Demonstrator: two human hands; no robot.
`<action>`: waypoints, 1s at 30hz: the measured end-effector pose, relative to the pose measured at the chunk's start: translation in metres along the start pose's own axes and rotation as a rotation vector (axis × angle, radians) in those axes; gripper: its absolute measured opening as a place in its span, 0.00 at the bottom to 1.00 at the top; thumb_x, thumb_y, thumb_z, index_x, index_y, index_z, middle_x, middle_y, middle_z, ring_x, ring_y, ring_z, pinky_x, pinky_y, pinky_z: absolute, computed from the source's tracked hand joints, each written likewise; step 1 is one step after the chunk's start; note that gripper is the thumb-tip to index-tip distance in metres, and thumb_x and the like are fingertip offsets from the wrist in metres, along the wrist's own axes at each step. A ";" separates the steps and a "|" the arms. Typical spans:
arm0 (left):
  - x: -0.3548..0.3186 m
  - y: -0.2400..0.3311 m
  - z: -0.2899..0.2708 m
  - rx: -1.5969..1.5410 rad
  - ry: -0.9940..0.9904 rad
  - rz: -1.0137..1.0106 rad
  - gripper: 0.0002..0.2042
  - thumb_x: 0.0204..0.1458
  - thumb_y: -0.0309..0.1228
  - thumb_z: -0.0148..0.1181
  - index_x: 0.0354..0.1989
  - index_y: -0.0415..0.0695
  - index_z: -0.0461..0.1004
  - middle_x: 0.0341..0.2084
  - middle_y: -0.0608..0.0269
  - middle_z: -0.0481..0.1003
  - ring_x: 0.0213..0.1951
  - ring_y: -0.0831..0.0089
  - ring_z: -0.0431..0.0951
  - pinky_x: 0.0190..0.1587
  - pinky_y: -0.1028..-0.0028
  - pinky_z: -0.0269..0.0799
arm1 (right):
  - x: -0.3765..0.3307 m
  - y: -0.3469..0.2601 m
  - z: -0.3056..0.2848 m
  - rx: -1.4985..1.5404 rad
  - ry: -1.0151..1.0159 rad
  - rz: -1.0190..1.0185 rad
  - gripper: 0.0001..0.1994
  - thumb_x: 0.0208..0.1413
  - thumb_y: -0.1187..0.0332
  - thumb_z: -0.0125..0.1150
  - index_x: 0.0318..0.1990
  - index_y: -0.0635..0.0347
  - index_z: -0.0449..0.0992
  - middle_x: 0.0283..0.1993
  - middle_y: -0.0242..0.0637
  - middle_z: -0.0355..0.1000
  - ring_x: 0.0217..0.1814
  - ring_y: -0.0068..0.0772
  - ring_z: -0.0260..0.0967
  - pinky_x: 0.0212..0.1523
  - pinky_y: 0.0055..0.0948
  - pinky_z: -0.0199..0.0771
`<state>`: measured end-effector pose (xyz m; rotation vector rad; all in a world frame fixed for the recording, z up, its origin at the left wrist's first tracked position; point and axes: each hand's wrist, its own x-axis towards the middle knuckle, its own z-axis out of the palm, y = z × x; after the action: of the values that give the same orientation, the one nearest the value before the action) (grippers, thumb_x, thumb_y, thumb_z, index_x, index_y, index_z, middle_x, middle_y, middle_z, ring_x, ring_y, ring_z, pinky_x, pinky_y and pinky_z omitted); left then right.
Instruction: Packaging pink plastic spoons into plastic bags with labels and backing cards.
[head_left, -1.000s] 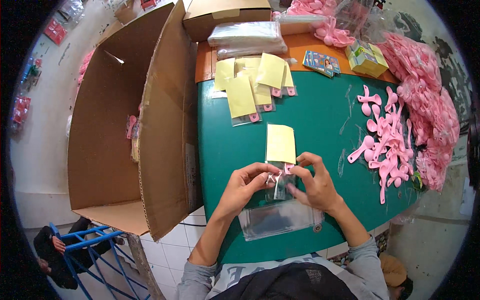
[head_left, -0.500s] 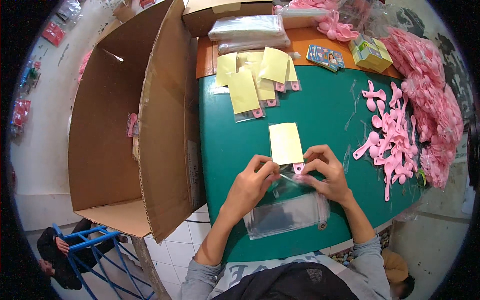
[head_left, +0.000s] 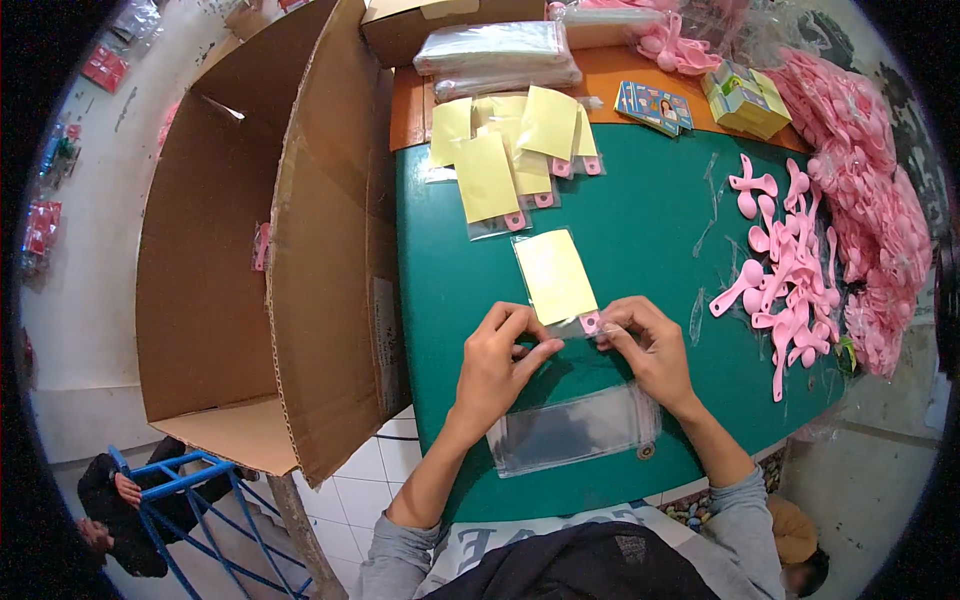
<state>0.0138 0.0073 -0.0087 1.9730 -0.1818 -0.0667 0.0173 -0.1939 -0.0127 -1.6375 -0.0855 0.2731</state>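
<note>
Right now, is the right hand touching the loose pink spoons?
Apart. The head view plainly shows green tabletop between the right hand and the loose pink spoons.

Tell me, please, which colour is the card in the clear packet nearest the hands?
The card is pale yellow; the head view shows it best.

Forearms (head_left: 436,462) angled inward — left fingers (head_left: 540,353) and right fingers (head_left: 626,343) bent, perhaps pinching
</note>
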 end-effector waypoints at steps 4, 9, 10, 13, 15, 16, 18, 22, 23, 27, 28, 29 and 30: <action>0.001 0.003 -0.001 -0.053 -0.013 0.047 0.08 0.43 0.23 0.62 0.30 0.36 0.70 0.32 0.59 0.68 0.30 0.71 0.74 0.29 0.75 0.78 | 0.002 -0.012 0.007 -0.071 0.047 -0.113 0.06 0.47 0.80 0.58 0.33 0.66 0.71 0.43 0.37 0.63 0.41 0.25 0.68 0.40 0.22 0.76; 0.001 0.005 -0.006 -0.041 -0.045 0.081 0.07 0.45 0.22 0.59 0.33 0.37 0.69 0.33 0.58 0.67 0.33 0.70 0.74 0.30 0.75 0.78 | 0.003 -0.006 0.002 -0.142 0.026 -0.163 0.06 0.45 0.80 0.59 0.32 0.66 0.71 0.43 0.37 0.63 0.43 0.24 0.67 0.41 0.22 0.75; 0.001 0.004 -0.007 -0.041 -0.044 0.080 0.07 0.45 0.22 0.59 0.33 0.37 0.69 0.33 0.58 0.67 0.33 0.70 0.74 0.30 0.75 0.78 | 0.004 -0.007 0.002 -0.134 0.029 -0.156 0.05 0.45 0.80 0.59 0.31 0.66 0.70 0.43 0.37 0.63 0.43 0.24 0.67 0.41 0.21 0.74; -0.001 0.001 -0.008 0.081 -0.103 0.119 0.07 0.47 0.23 0.58 0.34 0.37 0.69 0.34 0.57 0.67 0.33 0.70 0.74 0.30 0.75 0.77 | 0.004 -0.011 0.004 -0.126 -0.002 -0.138 0.05 0.46 0.79 0.59 0.30 0.65 0.70 0.41 0.36 0.63 0.41 0.23 0.67 0.39 0.20 0.73; -0.003 -0.001 -0.009 0.027 -0.085 0.043 0.06 0.47 0.23 0.58 0.32 0.36 0.69 0.34 0.57 0.68 0.35 0.70 0.74 0.33 0.76 0.77 | 0.006 0.000 0.001 -0.095 -0.066 -0.146 0.04 0.47 0.79 0.58 0.31 0.66 0.70 0.41 0.36 0.63 0.40 0.23 0.67 0.38 0.20 0.73; -0.003 -0.002 -0.011 0.027 -0.085 0.043 0.06 0.47 0.23 0.58 0.32 0.36 0.69 0.34 0.57 0.68 0.35 0.70 0.74 0.33 0.76 0.77 | 0.007 0.004 -0.001 -0.065 -0.127 -0.153 0.04 0.49 0.79 0.57 0.32 0.66 0.69 0.40 0.36 0.64 0.39 0.23 0.67 0.37 0.20 0.72; -0.004 -0.002 -0.017 -0.047 -0.151 -0.050 0.07 0.47 0.25 0.58 0.30 0.35 0.70 0.32 0.57 0.69 0.34 0.72 0.74 0.32 0.76 0.76 | 0.005 0.004 0.005 0.065 -0.153 -0.088 0.04 0.50 0.78 0.56 0.33 0.67 0.68 0.38 0.35 0.65 0.38 0.22 0.68 0.37 0.20 0.72; -0.004 0.001 -0.015 -0.052 -0.105 -0.058 0.07 0.47 0.26 0.60 0.28 0.35 0.70 0.29 0.58 0.70 0.32 0.73 0.75 0.31 0.76 0.76 | 0.003 0.005 0.014 0.124 -0.112 0.039 0.04 0.54 0.77 0.52 0.35 0.69 0.65 0.33 0.36 0.67 0.34 0.23 0.70 0.36 0.21 0.73; -0.003 0.001 -0.014 -0.033 -0.089 -0.065 0.07 0.47 0.26 0.60 0.28 0.35 0.70 0.28 0.59 0.70 0.31 0.74 0.75 0.30 0.76 0.76 | 0.004 0.004 0.016 0.124 -0.112 0.039 0.04 0.54 0.77 0.52 0.35 0.69 0.65 0.33 0.36 0.67 0.34 0.23 0.70 0.36 0.21 0.73; -0.003 -0.001 -0.013 -0.095 -0.073 -0.175 0.08 0.47 0.26 0.60 0.30 0.36 0.67 0.26 0.63 0.71 0.29 0.78 0.74 0.29 0.78 0.75 | 0.005 0.000 0.022 0.108 0.005 0.109 0.05 0.54 0.77 0.53 0.34 0.68 0.64 0.28 0.37 0.69 0.29 0.24 0.71 0.29 0.20 0.74; -0.003 -0.002 -0.011 -0.095 -0.074 -0.176 0.08 0.47 0.26 0.60 0.30 0.36 0.67 0.26 0.63 0.71 0.29 0.78 0.74 0.29 0.78 0.75 | 0.005 0.000 0.023 0.100 0.036 0.120 0.05 0.54 0.78 0.53 0.34 0.67 0.63 0.28 0.38 0.69 0.27 0.24 0.72 0.27 0.20 0.74; -0.003 -0.002 -0.010 -0.138 -0.035 -0.215 0.09 0.47 0.26 0.60 0.31 0.37 0.66 0.26 0.63 0.71 0.29 0.79 0.74 0.28 0.79 0.74 | 0.005 -0.001 0.023 0.101 0.036 0.122 0.05 0.54 0.78 0.53 0.34 0.67 0.63 0.28 0.38 0.69 0.27 0.24 0.72 0.27 0.20 0.74; -0.003 -0.003 -0.009 -0.179 0.005 -0.253 0.10 0.47 0.26 0.60 0.33 0.38 0.65 0.26 0.64 0.71 0.29 0.81 0.73 0.27 0.80 0.73 | 0.005 -0.003 0.024 0.093 0.058 0.107 0.05 0.53 0.78 0.53 0.34 0.67 0.63 0.28 0.38 0.69 0.26 0.24 0.72 0.26 0.19 0.74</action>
<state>0.0125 0.0168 -0.0076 1.8073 0.0759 -0.2348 0.0170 -0.1691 -0.0120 -1.5588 0.0582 0.3066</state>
